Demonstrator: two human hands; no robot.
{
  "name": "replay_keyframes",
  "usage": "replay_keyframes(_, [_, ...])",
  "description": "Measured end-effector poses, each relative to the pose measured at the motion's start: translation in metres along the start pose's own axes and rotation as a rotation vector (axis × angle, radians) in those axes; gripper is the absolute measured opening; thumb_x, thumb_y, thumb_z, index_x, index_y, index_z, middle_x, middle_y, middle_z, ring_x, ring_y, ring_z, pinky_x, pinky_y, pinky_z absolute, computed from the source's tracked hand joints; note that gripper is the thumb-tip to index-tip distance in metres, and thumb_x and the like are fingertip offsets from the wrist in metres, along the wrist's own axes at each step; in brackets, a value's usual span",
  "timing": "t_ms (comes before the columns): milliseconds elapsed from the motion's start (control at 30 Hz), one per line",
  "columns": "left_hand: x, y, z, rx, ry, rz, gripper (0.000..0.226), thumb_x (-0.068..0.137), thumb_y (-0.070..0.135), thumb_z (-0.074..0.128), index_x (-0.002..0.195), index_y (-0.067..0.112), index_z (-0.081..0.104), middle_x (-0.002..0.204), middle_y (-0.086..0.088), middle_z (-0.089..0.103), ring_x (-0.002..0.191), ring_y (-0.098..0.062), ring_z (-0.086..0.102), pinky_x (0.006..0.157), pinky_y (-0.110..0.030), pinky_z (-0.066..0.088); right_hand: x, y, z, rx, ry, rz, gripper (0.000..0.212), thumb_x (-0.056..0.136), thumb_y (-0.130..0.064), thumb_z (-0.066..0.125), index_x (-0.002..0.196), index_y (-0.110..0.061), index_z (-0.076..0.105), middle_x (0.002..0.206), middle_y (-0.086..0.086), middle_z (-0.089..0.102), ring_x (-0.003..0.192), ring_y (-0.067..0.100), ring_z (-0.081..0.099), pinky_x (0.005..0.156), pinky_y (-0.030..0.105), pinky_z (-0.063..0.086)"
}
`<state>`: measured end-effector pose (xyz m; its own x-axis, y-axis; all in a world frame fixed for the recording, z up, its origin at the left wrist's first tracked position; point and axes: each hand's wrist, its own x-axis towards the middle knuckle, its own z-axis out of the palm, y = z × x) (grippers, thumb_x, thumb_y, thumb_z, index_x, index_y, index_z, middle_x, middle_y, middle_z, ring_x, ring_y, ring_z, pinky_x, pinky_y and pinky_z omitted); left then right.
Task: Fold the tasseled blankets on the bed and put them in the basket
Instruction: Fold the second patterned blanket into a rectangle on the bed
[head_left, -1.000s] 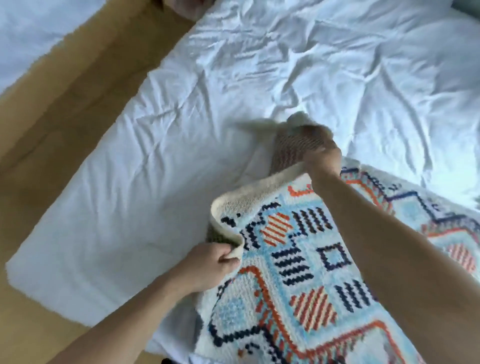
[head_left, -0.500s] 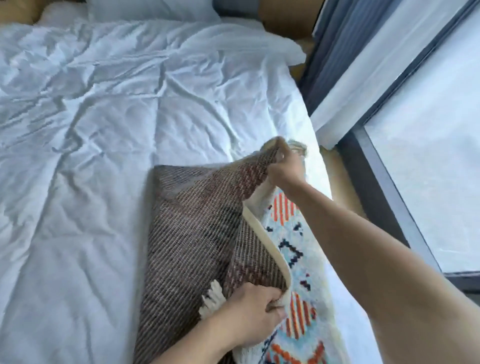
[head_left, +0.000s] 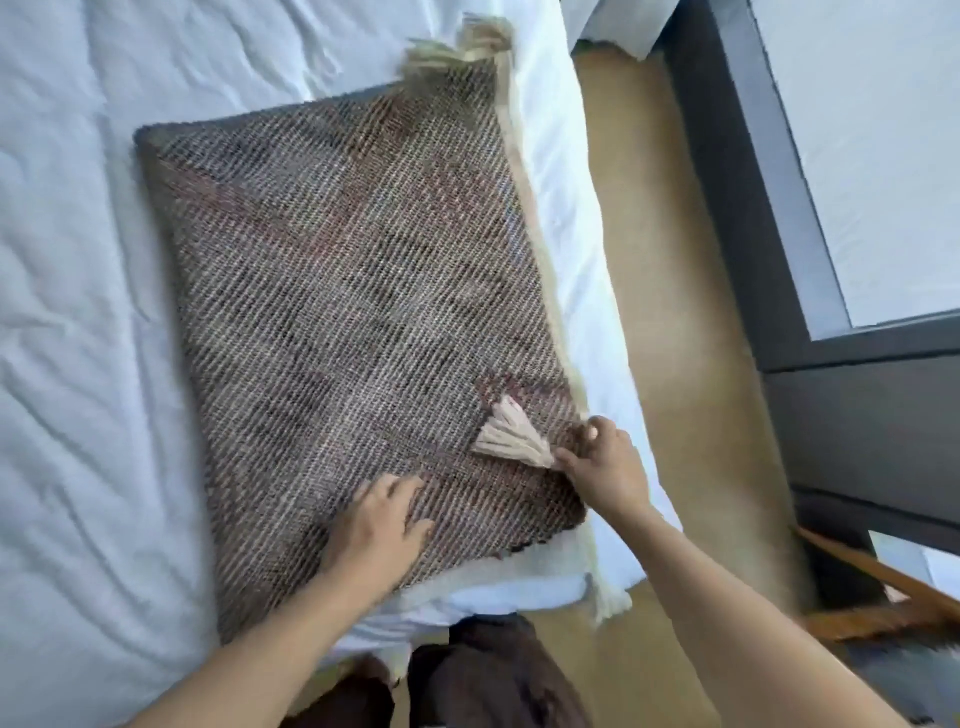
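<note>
A tasseled blanket lies folded in half on the white bed, its brown woven underside up, near the bed's right edge. My left hand rests flat on its near part, fingers spread. My right hand sits at the near right corner, fingertips pinching the base of a cream tassel that lies on top of the blanket. Another tassel sticks out at the far right corner. No basket is in view.
A strip of tan floor runs along the bed's right side, bounded by a dark window frame. A wooden piece of furniture shows at the lower right. My dark clothing is at the bed's near edge.
The lifted half of the blanket has been laid down over the patterned side, so only the brown underside shows. My left hand let go and now lies flat; my right hand moved to the near corner tassel.
</note>
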<state>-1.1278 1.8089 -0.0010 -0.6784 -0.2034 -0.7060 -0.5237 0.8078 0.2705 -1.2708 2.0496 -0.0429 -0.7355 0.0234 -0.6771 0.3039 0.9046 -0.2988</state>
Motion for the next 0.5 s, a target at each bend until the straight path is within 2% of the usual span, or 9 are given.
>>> replay_keyframes(100, [-0.030, -0.061, 0.028, 0.272, -0.046, -0.005, 0.068, 0.083, 0.049, 0.071, 0.140, 0.025, 0.046, 0.133, -0.003, 0.051, 0.119, -0.025, 0.049, 0.096, -0.039, 0.044, -0.024, 0.039, 0.018, 0.092, 0.047, 0.120, 0.054, 0.081, -0.046, 0.072, 0.125, -0.018, 0.057, 0.121, 0.011, 0.059, 0.111, 0.034, 0.059, 0.089, 0.044, 0.051])
replay_keyframes(167, [-0.049, -0.091, 0.048, 0.392, -0.061, -0.007, 0.077, 0.062, 0.046, 0.089, 0.126, 0.019, 0.055, 0.114, -0.007, 0.056, 0.099, -0.030, 0.056, 0.079, -0.046, 0.050, -0.030, 0.048, 0.023, 0.206, 0.075, 0.150, 0.047, 0.081, -0.035, 0.072, 0.124, -0.020, 0.060, 0.117, 0.013, 0.063, 0.101, 0.030, 0.063, 0.081, 0.040, 0.053])
replay_keyframes(233, [-0.061, -0.111, 0.064, 0.454, -0.005, -0.050, 0.080, 0.048, 0.035, 0.097, 0.116, 0.014, 0.060, 0.105, -0.012, 0.059, 0.088, -0.034, 0.057, 0.069, -0.049, 0.050, -0.032, 0.052, 0.028, 0.219, 0.095, 0.074, 0.046, 0.080, -0.019, 0.069, 0.124, -0.023, 0.060, 0.120, 0.011, 0.059, 0.098, 0.024, 0.059, 0.079, 0.036, 0.051])
replay_keyframes(300, [-0.068, -0.119, 0.070, 0.445, 0.065, -0.087, 0.072, 0.051, 0.024, 0.095, 0.114, 0.011, 0.062, 0.106, -0.016, 0.061, 0.088, -0.037, 0.056, 0.069, -0.051, 0.049, -0.034, 0.054, 0.030, 0.116, 0.055, -0.070, 0.057, 0.078, -0.007, 0.068, 0.132, -0.028, 0.060, 0.128, 0.010, 0.046, 0.110, 0.022, 0.050, 0.091, 0.036, 0.048])
replay_keyframes(367, [-0.073, -0.125, 0.071, 0.411, 0.144, -0.107, 0.062, 0.057, 0.015, 0.091, 0.112, 0.009, 0.063, 0.104, -0.017, 0.060, 0.089, -0.040, 0.055, 0.071, -0.053, 0.047, -0.033, 0.055, 0.033, 0.015, 0.051, -0.185, 0.051, 0.079, -0.005, 0.070, 0.127, -0.022, 0.067, 0.120, 0.013, 0.048, 0.122, 0.032, 0.049, 0.097, 0.039, 0.047])
replay_keyframes(433, [-0.080, -0.131, 0.069, 0.395, 0.194, -0.114, 0.051, 0.059, 0.008, 0.086, 0.105, 0.008, 0.064, 0.099, -0.018, 0.060, 0.088, -0.040, 0.055, 0.071, -0.054, 0.047, -0.037, 0.058, 0.033, -0.010, 0.086, -0.186, 0.032, 0.084, -0.008, 0.069, 0.115, -0.013, 0.073, 0.107, 0.012, 0.052, 0.117, 0.037, 0.054, 0.088, 0.036, 0.047])
replay_keyframes(500, [-0.087, -0.140, 0.067, 0.400, 0.225, -0.112, 0.040, 0.060, 0.004, 0.082, 0.096, 0.007, 0.065, 0.094, -0.018, 0.059, 0.087, -0.041, 0.055, 0.070, -0.053, 0.047, -0.051, 0.062, 0.033, 0.063, 0.112, -0.149, 0.018, 0.089, -0.016, 0.067, 0.105, -0.012, 0.074, 0.110, 0.014, 0.059, 0.105, 0.033, 0.060, 0.081, 0.032, 0.043])
